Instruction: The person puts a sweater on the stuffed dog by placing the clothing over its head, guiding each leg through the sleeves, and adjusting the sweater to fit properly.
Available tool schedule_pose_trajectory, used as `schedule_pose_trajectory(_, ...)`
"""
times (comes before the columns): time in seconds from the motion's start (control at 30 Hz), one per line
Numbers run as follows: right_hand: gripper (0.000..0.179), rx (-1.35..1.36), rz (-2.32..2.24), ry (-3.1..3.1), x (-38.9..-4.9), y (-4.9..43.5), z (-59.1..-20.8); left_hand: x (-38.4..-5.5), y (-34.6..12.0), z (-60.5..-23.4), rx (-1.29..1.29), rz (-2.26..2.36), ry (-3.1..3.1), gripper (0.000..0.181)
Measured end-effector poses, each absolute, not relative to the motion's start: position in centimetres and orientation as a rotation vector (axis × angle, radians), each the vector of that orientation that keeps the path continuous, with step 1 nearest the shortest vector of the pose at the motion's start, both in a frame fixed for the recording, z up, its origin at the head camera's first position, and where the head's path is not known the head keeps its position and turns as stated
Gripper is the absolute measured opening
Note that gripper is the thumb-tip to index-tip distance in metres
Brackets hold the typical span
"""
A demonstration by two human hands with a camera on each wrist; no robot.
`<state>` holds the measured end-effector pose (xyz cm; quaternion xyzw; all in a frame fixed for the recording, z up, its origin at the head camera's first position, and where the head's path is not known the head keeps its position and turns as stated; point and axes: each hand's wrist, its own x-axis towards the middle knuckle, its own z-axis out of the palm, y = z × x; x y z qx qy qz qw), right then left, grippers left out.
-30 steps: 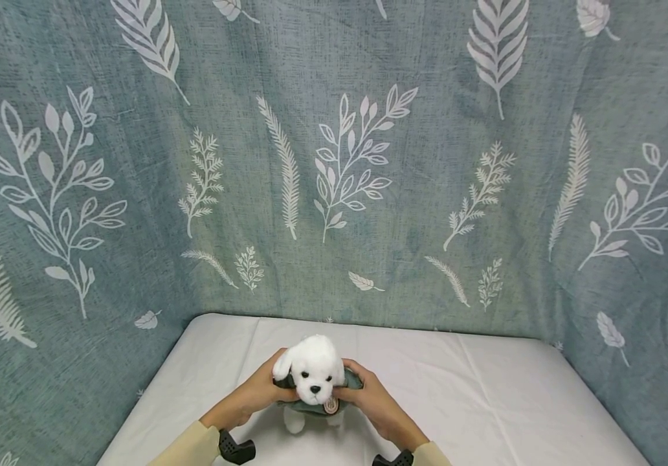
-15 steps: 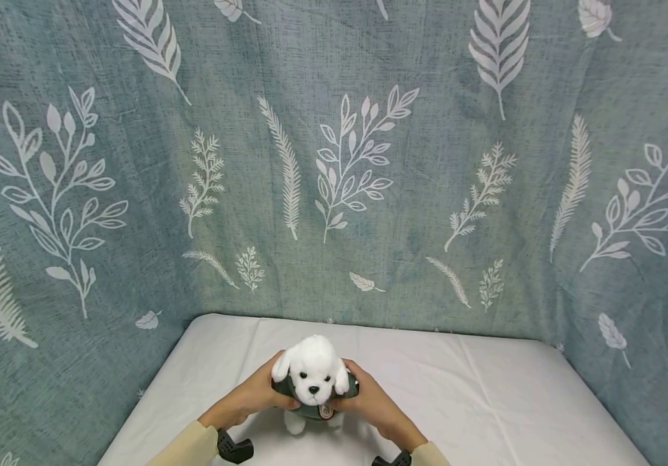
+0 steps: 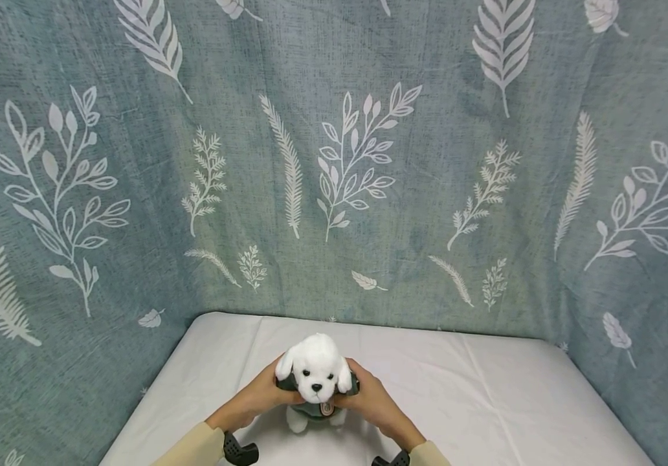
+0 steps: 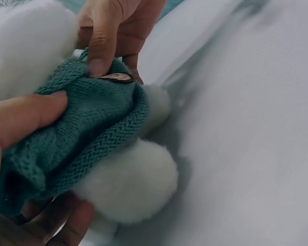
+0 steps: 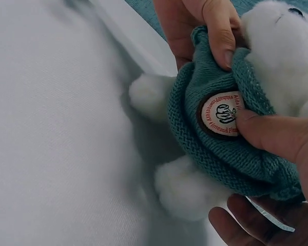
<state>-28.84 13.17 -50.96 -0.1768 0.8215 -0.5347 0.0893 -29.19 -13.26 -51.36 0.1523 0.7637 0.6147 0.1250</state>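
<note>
Plush dog (image 3: 315,366), white & fluffy, is upright btwn a person's two hands at the near part of the white-covered counter (image 3: 456,401), face turned twd the person. Both hands are clamped on its body, one per side: L hand (image 3: 265,392) has its thumb across the front of the green knit top (image 4: 90,120) w/ other fingers round the side & below; R hand (image 3: 373,396) grips the opp. side the same way, its thumb overlapping the edge of the round patch (image 5: 218,114), which has a dark rim, a small drawing & red lettering, partly covered. Floppy ears hang down each side of the head, close to the hands. Two white front paws (image 3: 297,422) poke out under the hem, w/ shadow on the cloth beside them; can't tell if they bear wt. Cream sleeves (image 3: 191,445) end near the wrists, each w/ a black wrist device (image 3: 241,450) on the inner side. Bg: blue-green curtain (image 3: 305,259) w/ white leaf & sprig prints, round the back & both sides of the counter.
</note>
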Motion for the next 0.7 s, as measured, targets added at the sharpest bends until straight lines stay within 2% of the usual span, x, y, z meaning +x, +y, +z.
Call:
schedule_pose_trajectory(0.23, 0.077, -0.521, -1.598, 2.444, -28.8, 13.4, -50.9, -29.1, -12.6, -51.2, 0.403, 1.805, 2.240, 0.088)
schedule_pose_trajectory(0.53, 0.080, -0.484, -1.644, 2.353, -28.8, 13.9, -50.4, -28.9, -12.0, -50.7, 0.302, 1.813, 2.226, 0.095)
schedule_pose_trajectory(0.7, 0.075, -0.486, -1.673, 2.282, -28.5, 14.4, -50.0, -28.6, -11.4, -49.7, 0.290, 1.808, 2.199, 0.092)
